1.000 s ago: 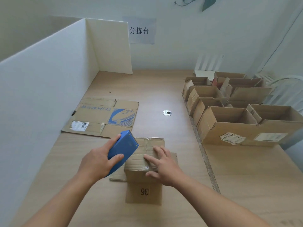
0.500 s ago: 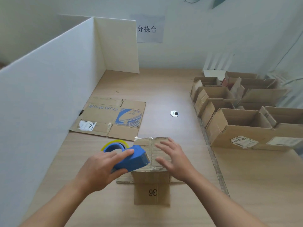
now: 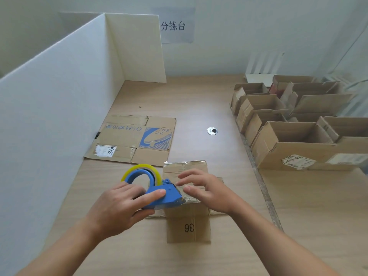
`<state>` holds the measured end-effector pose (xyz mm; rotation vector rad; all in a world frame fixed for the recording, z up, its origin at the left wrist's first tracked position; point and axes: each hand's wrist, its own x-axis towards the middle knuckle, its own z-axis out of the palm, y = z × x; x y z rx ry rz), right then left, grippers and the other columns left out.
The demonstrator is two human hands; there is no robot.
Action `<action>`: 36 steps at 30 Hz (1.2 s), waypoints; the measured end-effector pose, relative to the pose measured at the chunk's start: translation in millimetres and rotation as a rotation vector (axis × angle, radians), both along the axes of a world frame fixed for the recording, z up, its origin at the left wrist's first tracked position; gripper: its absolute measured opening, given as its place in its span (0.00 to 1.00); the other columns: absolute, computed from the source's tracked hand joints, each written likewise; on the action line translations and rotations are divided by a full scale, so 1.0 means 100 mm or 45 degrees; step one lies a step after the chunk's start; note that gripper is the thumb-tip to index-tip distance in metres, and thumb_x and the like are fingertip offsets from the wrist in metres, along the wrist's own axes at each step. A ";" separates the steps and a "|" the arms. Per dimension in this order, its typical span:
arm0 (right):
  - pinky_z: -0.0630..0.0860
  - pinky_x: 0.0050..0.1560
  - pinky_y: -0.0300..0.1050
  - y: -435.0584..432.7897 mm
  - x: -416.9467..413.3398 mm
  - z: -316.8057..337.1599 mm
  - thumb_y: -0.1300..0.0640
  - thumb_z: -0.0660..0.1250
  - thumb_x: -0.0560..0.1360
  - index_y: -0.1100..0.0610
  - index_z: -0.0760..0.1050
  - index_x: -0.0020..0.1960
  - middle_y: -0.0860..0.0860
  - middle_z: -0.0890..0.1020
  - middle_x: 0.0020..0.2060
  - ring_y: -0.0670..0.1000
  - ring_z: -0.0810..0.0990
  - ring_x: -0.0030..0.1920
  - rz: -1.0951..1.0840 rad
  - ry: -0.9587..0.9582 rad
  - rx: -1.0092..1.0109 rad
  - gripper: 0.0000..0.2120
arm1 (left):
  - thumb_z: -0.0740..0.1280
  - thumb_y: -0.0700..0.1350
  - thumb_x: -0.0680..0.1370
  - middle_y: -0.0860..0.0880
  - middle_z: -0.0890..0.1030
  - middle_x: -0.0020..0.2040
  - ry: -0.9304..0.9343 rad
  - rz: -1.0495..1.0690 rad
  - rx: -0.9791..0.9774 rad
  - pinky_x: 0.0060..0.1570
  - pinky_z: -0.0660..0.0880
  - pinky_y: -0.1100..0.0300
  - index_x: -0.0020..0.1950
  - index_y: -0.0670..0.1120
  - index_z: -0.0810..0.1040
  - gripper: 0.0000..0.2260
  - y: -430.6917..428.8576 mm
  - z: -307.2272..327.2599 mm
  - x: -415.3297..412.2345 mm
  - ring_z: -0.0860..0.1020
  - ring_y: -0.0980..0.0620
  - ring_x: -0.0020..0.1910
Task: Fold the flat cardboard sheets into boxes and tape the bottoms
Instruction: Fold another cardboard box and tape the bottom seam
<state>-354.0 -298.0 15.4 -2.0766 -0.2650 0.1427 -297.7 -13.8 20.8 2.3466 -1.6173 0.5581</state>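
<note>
Head view: left hand [image 3: 119, 205] grips dispenser [image 3: 164, 198] at box [image 3: 188, 229] marked "36".

Both our forearms reach forward; our left hand [image 3: 119, 206] curls round the tape dispenser [image 3: 169, 197], our right hand [image 3: 207, 189] spreads open, fingers straight.

Flat sheet [image 3: 133, 139] behind small box [image 3: 187, 226].

The left hand [image 3: 119, 206] covers the tape dispenser [image 3: 167, 195] handle. The tape dispenser and right hand [image 3: 207, 189] hide part of the small box [image 3: 188, 226] top. The right frame edge cuts off the open boxes [image 3: 270, 154]; their labels [image 3: 298, 161] are illegible.
</note>
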 end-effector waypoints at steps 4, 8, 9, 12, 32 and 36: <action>0.73 0.65 0.46 -0.01 -0.02 0.02 0.50 0.69 0.78 0.47 0.82 0.57 0.40 0.77 0.62 0.39 0.74 0.64 -0.026 0.041 0.106 0.08 | 0.65 0.55 0.80 0.52 0.80 0.42 0.023 -0.026 -0.024 0.37 0.77 0.56 0.74 0.55 0.66 0.23 0.00 0.00 -0.03 0.78 0.50 0.35; 0.73 0.63 0.46 -0.02 -0.03 -0.03 0.54 0.71 0.77 0.49 0.84 0.50 0.39 0.79 0.59 0.40 0.75 0.62 -0.140 -0.008 0.126 0.04 | 0.65 0.55 0.79 0.53 0.79 0.42 0.039 -0.071 -0.030 0.38 0.76 0.59 0.73 0.55 0.67 0.23 -0.07 0.04 -0.05 0.76 0.52 0.36; 0.72 0.62 0.44 -0.02 -0.04 -0.05 0.54 0.71 0.77 0.51 0.84 0.49 0.39 0.79 0.58 0.40 0.75 0.62 -0.179 -0.027 0.126 0.04 | 0.66 0.55 0.79 0.53 0.79 0.41 0.046 -0.078 -0.031 0.38 0.76 0.59 0.73 0.54 0.67 0.23 -0.09 0.05 -0.06 0.76 0.52 0.36; 0.70 0.63 0.40 -0.02 -0.07 -0.11 0.53 0.71 0.77 0.53 0.84 0.46 0.38 0.78 0.57 0.39 0.75 0.61 -0.262 -0.074 0.100 0.04 | 0.64 0.56 0.80 0.54 0.79 0.41 0.104 -0.093 -0.013 0.37 0.74 0.61 0.74 0.56 0.66 0.23 -0.10 0.05 -0.05 0.75 0.53 0.36; 0.68 0.37 0.41 -0.44 -0.38 -0.50 0.58 0.70 0.77 0.55 0.76 0.37 0.49 0.80 0.32 0.48 0.73 0.36 -0.822 0.586 0.318 0.10 | 0.73 0.55 0.73 0.66 0.80 0.55 1.315 0.466 0.659 0.55 0.73 0.66 0.57 0.73 0.75 0.17 -0.25 0.37 0.60 0.76 0.70 0.52; 0.71 0.42 0.44 -0.42 -0.33 -0.55 0.57 0.71 0.76 0.55 0.79 0.38 0.48 0.81 0.31 0.46 0.75 0.35 -0.887 0.613 0.226 0.08 | 0.72 0.59 0.72 0.66 0.80 0.54 1.347 0.504 0.759 0.57 0.76 0.59 0.61 0.72 0.74 0.19 -0.30 0.34 0.68 0.78 0.66 0.52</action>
